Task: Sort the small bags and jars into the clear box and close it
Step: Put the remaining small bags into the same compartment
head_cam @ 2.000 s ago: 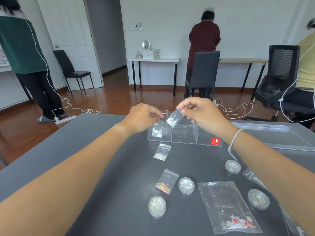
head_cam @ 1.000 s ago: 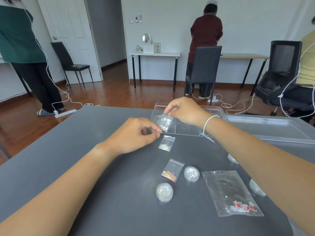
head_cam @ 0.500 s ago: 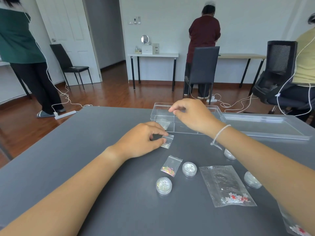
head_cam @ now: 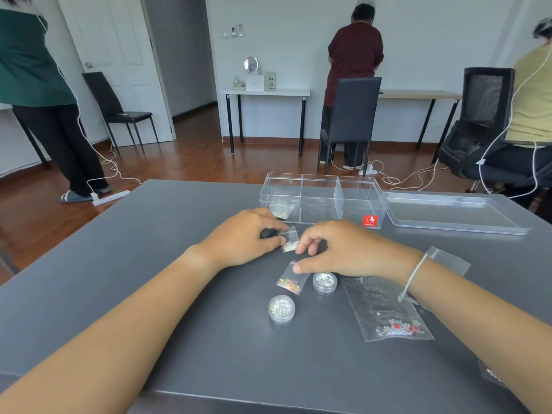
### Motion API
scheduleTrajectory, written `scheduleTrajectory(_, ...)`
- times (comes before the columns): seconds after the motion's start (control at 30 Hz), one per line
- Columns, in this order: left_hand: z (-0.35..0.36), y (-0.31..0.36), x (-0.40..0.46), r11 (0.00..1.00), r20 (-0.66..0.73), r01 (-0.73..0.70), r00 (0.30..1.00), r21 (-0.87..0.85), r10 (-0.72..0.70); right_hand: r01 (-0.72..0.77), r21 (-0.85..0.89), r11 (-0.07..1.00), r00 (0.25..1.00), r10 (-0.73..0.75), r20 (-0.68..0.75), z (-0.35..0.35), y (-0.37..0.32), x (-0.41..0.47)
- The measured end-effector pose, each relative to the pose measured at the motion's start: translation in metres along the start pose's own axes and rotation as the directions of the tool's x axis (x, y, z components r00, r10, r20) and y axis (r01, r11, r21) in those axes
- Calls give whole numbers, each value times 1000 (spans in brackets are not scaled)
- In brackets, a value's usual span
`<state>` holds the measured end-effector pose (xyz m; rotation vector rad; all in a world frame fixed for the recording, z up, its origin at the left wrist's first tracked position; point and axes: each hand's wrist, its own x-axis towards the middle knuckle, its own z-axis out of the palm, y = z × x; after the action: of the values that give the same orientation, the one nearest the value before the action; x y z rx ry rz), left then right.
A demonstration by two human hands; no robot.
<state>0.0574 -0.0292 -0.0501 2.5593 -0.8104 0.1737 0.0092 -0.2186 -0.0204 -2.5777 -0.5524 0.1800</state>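
Left hand (head_cam: 243, 239) pinches the top edge of a small clear bag (head_cam: 289, 241) of pale glitter between thumb and forefinger, the bag flat on the grey table (head_cam: 125, 264). Right hand (head_cam: 334, 249) is just beside it, fingers loosely curled, fingertips at the bag's right edge, thumb tip resting on the top of a second bag (head_cam: 291, 278) with coloured flakes; whether it really grips either one, cannot tell. Bags look near weightless, floppy, slick plastic, so they likely slide on the tabletop rather than lift; best taken by the stiffer zip strip at the top, not the loose belly. Two round jars (head_cam: 281, 309) and (head_cam: 325, 282) sit nearer the person: rigid, light, smooth lids, probably easiest held across the sides, kept level in case a lid is loose. A larger bag (head_cam: 385, 309) with red-white bits lies to the right, limp, needs an edge pinch. Beyond the hands stands the clear box (head_cam: 324, 200), open, three compartments, one bag already in the left one. Its lid (head_cam: 454, 212) lies flat to the right, thin, probably flexes.
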Motion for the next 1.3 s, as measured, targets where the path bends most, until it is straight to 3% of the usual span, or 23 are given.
scheduleTrajectory(0.27, 3, -1, 3, 995, 35, 102, 994, 2, -102, 4, 46, 999, 999, -6, 51, 4, -1, 0)
scheduleTrajectory(0.47, 4, -1, 4, 981, -18, 146, 989, -132, -149, 3, 91, 996, 997, -10, 74, 7, -4, 2)
scheduleTrajectory(1.3, 1, 1, 2, 952, -104, 180, 972, -247, -211, -7, 93, 996, 999, 3, 43, 10, -7, 3)
